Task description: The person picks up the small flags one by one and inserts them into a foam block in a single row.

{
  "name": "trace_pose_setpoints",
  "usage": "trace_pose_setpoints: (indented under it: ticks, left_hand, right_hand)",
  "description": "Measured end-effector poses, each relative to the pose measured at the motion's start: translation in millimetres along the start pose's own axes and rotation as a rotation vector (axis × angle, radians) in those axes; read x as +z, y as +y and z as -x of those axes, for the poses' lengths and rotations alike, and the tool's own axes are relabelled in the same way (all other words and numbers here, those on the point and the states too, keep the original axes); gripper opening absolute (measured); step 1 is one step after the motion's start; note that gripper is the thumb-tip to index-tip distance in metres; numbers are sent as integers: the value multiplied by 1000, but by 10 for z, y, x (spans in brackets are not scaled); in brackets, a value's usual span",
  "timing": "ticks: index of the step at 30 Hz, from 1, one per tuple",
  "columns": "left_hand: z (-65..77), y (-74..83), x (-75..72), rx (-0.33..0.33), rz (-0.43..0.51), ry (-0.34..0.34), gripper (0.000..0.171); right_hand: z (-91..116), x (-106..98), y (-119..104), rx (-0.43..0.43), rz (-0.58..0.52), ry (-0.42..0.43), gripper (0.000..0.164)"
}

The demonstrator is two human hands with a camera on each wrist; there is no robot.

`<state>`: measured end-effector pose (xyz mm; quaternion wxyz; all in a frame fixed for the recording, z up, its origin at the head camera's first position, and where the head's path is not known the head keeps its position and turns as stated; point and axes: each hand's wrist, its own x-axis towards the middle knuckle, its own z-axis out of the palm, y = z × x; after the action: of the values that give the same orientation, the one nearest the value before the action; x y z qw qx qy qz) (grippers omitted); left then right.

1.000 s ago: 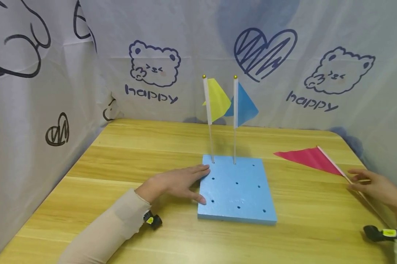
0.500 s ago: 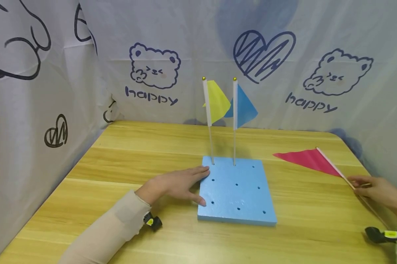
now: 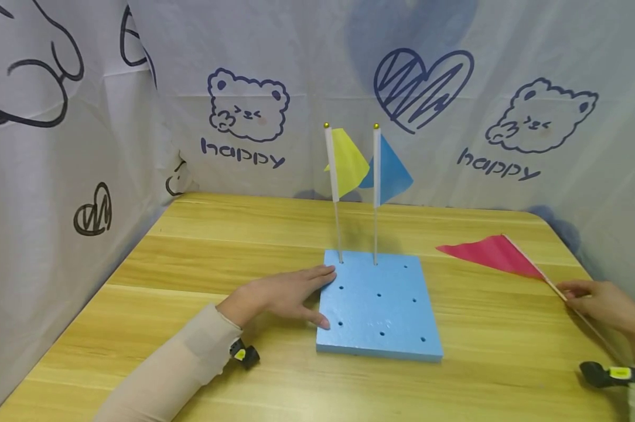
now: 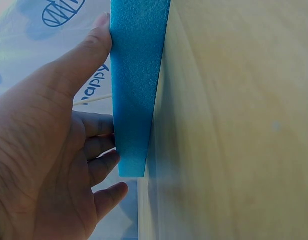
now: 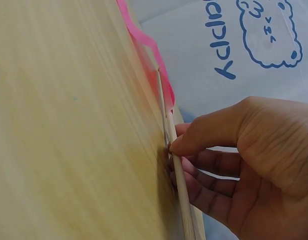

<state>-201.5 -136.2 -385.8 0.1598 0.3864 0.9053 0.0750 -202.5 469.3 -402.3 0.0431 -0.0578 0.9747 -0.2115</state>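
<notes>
A light blue foam board (image 3: 365,316) with several small holes lies flat on the table. My left hand (image 3: 288,293) rests along its left side, fingers and thumb extended over the edge; the left wrist view shows the thumb against the board's side (image 4: 133,90). Upright in the board's back holes stand a yellow flag (image 3: 349,164) and a blue flag (image 3: 393,173). At the right, my right hand (image 3: 610,305) pinches the stick of a red triangular flag (image 3: 497,256). Close up, thumb and fingers hold that wooden stick (image 5: 181,190) low over the tabletop.
The wooden table (image 3: 217,234) reaches back to a white curtain (image 3: 317,70) printed with bears and hearts. More curtain (image 3: 38,234) hangs along the left side. Each wrist carries a black strap with a small camera (image 3: 246,354).
My right fingers have closed on the red flag's stick. The stick has since shifted slightly left at its top. My left hand and the board stay in place.
</notes>
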Motion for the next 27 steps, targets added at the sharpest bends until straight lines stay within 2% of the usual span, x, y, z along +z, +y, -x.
trace_pose_setpoints:
  ticks: [9, 14, 19, 22, 27]
  left_hand:
    - [-4, -9, 12, -1, 4, 5, 113]
    - [-5, -8, 7, 1, 7, 7, 113]
    - [-4, -6, 7, 3, 7, 7, 113]
    - [-2, -4, 8, 0, 11, 4, 113]
    - [-4, -7, 9, -4, 9, 0, 112]
  right_hand:
    - [-37, 9, 22, 83, -128, -75, 44]
    - [-14, 19, 11, 49, -183, -74, 43]
    - [10, 8, -9, -34, -205, -16, 43]
    - [7, -15, -27, -57, -247, 14, 47]
    - [-14, -69, -114, -3, -286, 4, 54]
